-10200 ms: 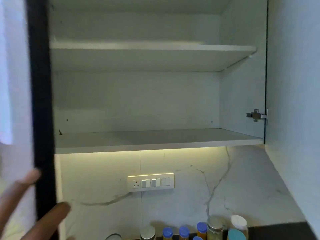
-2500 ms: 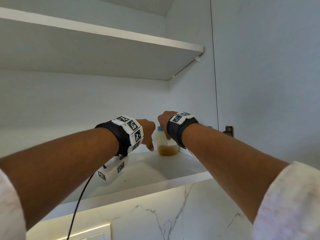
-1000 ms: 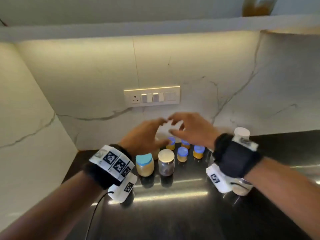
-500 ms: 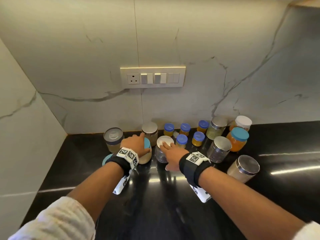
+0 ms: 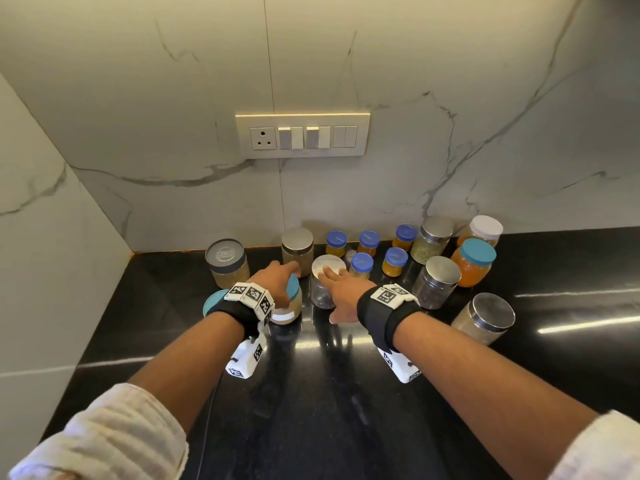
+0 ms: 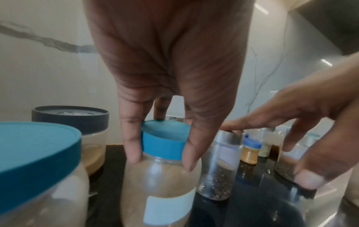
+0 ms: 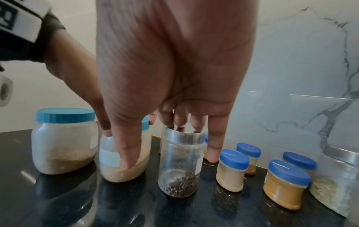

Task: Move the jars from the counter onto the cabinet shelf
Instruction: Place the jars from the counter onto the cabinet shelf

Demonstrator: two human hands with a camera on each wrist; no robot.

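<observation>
Several jars stand on the black counter (image 5: 346, 393) against the marble wall. My left hand (image 5: 277, 282) reaches down over a teal-lidded jar of beige powder (image 5: 292, 303). In the left wrist view my left hand (image 6: 163, 159) grips this jar (image 6: 161, 176), thumb and finger on either side of its lid. My right hand (image 5: 332, 275) lies over a tall clear jar with a steel lid and dark seeds (image 5: 322, 292). In the right wrist view its fingers (image 7: 180, 122) touch the lid of that jar (image 7: 178, 165), while thumb and little finger hang straight down beside it.
A bigger teal-lidded jar (image 5: 214, 301) and a grey-lidded jar (image 5: 227, 261) stand to the left. Small blue-lidded jars (image 5: 362, 265), steel-lidded jars (image 5: 438, 282) and an orange jar (image 5: 474, 261) crowd the right. A switch panel (image 5: 301, 135) is on the wall. The shelf is out of view.
My hands left the shelf, where one jar stayed, and came down to the counter. In the last second they dropped onto these two jars; over the last half second they barely moved.
</observation>
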